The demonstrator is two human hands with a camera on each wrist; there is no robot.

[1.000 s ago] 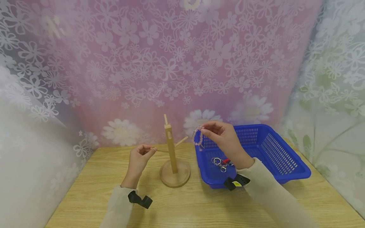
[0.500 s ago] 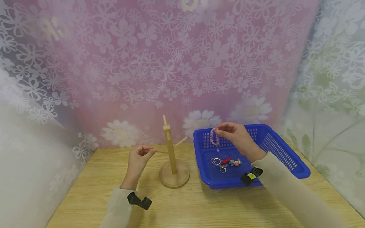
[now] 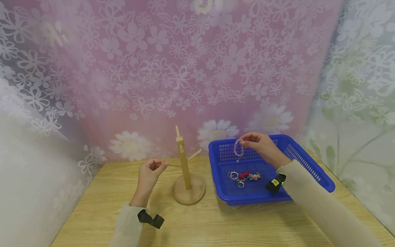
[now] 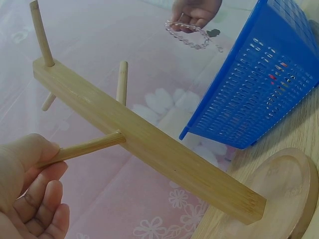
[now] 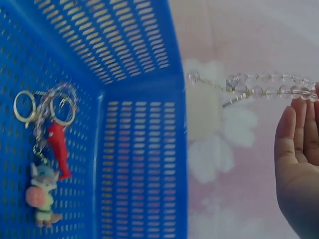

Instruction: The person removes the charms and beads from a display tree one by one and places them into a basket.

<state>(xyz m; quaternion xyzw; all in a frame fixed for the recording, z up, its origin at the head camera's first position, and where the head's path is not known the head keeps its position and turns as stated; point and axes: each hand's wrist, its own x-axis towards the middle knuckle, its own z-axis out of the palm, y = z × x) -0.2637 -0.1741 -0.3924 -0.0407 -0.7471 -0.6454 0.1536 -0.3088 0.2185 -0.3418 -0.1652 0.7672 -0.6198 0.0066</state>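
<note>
My left hand (image 3: 149, 174) pinches the tip of a peg (image 4: 89, 148) on a wooden peg stand (image 3: 184, 164), which stands upright on a round base. Over the blue basket (image 3: 226, 198), my right hand (image 3: 262, 146) holds a bracelet (image 5: 271, 93) of clear pinkish beads between thumb and fingers. The bracelet hangs as a loop with a short beaded tail. No jewellery hangs on the stand's pegs. Inside the basket lie keychains with metal rings (image 3: 234, 175), a red dolphin-shaped charm (image 5: 60, 149) and a small animal figure (image 5: 44, 191).
The basket stands right of the stand on a wood-grain table (image 3: 191, 226). Pink flowered cloth (image 3: 172, 85) hangs behind, with pale cloth at both sides. Other pegs, such as the right-hand peg (image 3: 195, 155), jut from the post at several heights.
My right hand has carried the bracelet rightward from near the basket's left rim to over the basket, uncovering the keychains. The left hand stays on the peg.
</note>
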